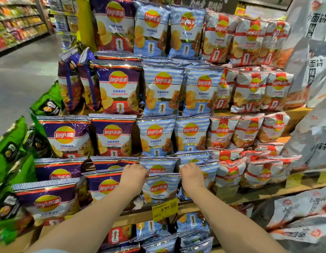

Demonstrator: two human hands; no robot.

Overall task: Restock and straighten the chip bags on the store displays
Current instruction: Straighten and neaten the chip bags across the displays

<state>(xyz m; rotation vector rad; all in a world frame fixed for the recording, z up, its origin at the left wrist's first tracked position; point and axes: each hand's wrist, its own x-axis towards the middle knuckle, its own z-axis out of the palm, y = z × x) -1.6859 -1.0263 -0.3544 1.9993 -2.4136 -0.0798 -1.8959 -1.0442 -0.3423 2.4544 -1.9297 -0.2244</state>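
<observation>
Item, nearest: yellow price tag (165,209), clipped to the front edge of the wooden shelf (191,207), marked 4.99.

Item: front blue bag (159,188), standing on that shelf just above the tag, in the blue-striped column between the purple bags (47,199) to the left and the red-and-white bags (229,175) to the right.
- Hold: left hand (134,173) pinches the top left corner, right hand (192,173) the top right corner, fingers curled over the crimped seam (163,174). Fingertips are hidden behind the bag.
- Handling, as judged: light, air-filled, soft-sided; film glossy and likely slippery; contents brittle, so squeezing the belly risks crushing. The flat top seam is the stiffest part and the sound place to grip, as it is held here.
- Orientation: upright, long axis vertical, seam up, logo facing out and reading level; little or no tilt apparent.

Item: second blue bag (158,166), directly behind the first, touching or nearly so, only its upper part showing.

Item, farther: upper tiers (162,92) of the same display, blue column continued upward, bags upright and face-out, purple and red-and-white columns flanking.

Item: green bags (10,148), left side of the display, leaning at angles.

Item, farthest: aisle shelving (18,24), upper left, contents too blurred to name.
</observation>
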